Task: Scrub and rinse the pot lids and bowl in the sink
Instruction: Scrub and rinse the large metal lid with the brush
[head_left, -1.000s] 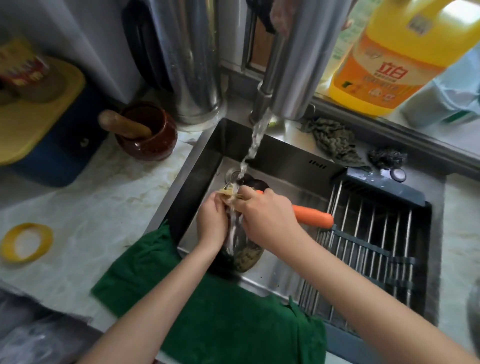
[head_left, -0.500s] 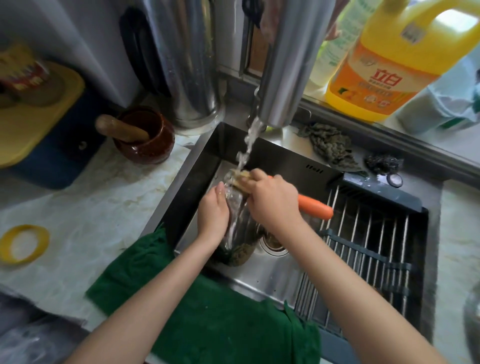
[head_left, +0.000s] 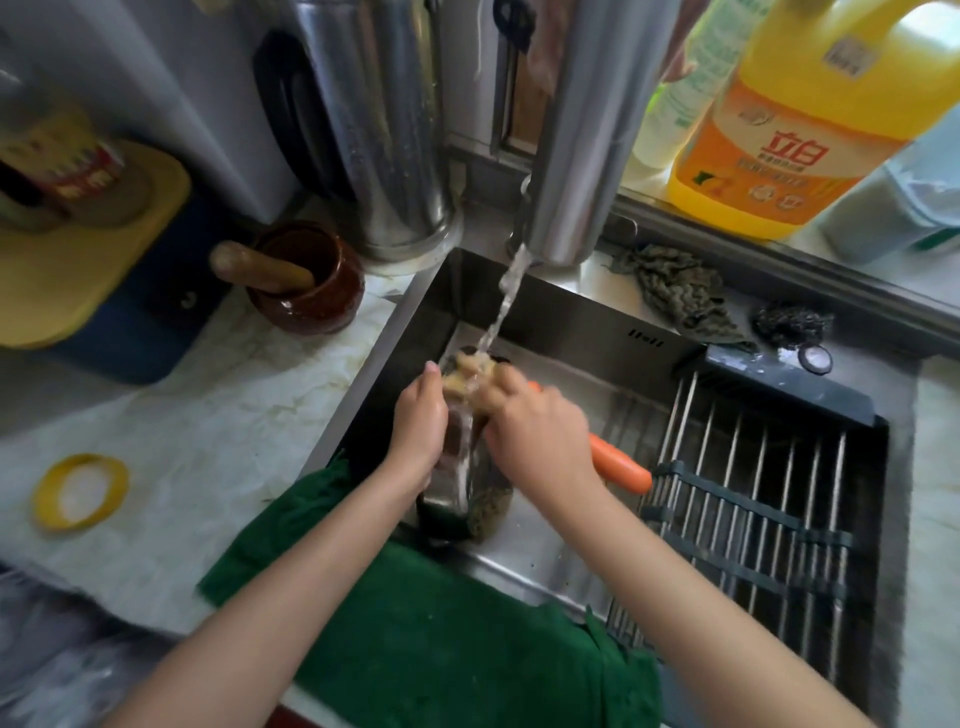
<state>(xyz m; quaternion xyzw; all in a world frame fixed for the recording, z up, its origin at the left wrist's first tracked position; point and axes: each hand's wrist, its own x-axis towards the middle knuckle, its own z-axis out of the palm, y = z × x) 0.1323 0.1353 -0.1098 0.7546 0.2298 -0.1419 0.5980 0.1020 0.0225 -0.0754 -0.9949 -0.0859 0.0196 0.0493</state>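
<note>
In the steel sink (head_left: 393, 332) a glass pot lid (head_left: 458, 470) stands on its edge under the running water (head_left: 503, 299) from the tap (head_left: 576, 156). My left hand (head_left: 418, 426) grips the lid's left side. My right hand (head_left: 535, 439) grips a brush by its orange handle (head_left: 621, 466). The brush's yellowish scrub head (head_left: 470, 370) presses on the lid's top edge, where the stream lands. A speckled dark cloth-like thing (head_left: 491, 512) lies against the lid's lower end. No bowl shows.
A dark drain rack (head_left: 753, 499) fills the sink's right half. A green towel (head_left: 441, 639) hangs over the front rim. A yellow detergent jug (head_left: 789, 130), a rag (head_left: 675, 291) and a steel scourer (head_left: 789, 323) sit behind the sink. A brown mortar (head_left: 311, 291), a steel kettle (head_left: 384, 130) and a yellow ring (head_left: 80, 491) are on the left.
The scrub head has moved from the lid's face up to its top edge under the stream. Both hands and the lid stay in the same part of the sink.
</note>
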